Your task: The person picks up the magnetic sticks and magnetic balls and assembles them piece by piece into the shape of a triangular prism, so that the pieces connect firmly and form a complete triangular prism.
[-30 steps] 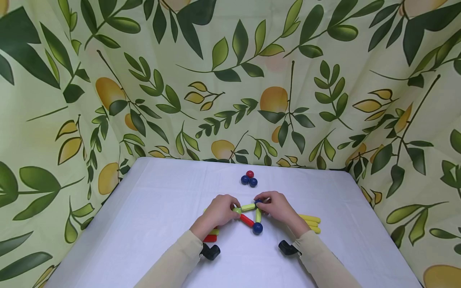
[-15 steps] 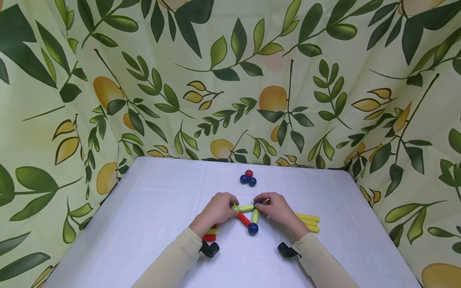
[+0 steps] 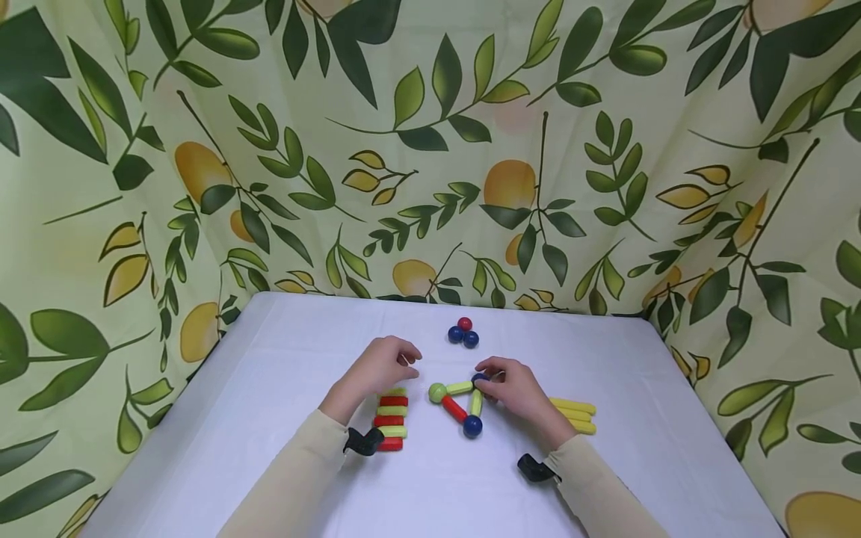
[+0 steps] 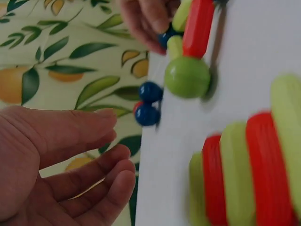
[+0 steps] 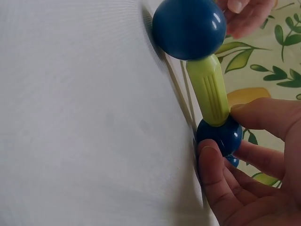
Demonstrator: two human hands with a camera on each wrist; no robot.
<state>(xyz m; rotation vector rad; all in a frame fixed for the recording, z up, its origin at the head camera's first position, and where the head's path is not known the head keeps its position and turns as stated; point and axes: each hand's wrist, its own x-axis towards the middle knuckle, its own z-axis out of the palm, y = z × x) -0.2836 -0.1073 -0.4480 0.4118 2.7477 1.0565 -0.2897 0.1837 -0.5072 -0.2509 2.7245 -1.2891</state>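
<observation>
Two hands: left [image 3: 378,365] hovers, half-curled; right [image 3: 513,387] pinches blue ball [image 5: 225,134].

I'm looking into what seems a makeshift tabletop booth: leaf-and-orange printed fabric [image 3: 430,172] hangs as walls at ten, twelve and two o'clock, enclosing a white-covered table [image 3: 309,359] that spreads toward six. What sort of building holds it, I can't tell.
</observation>
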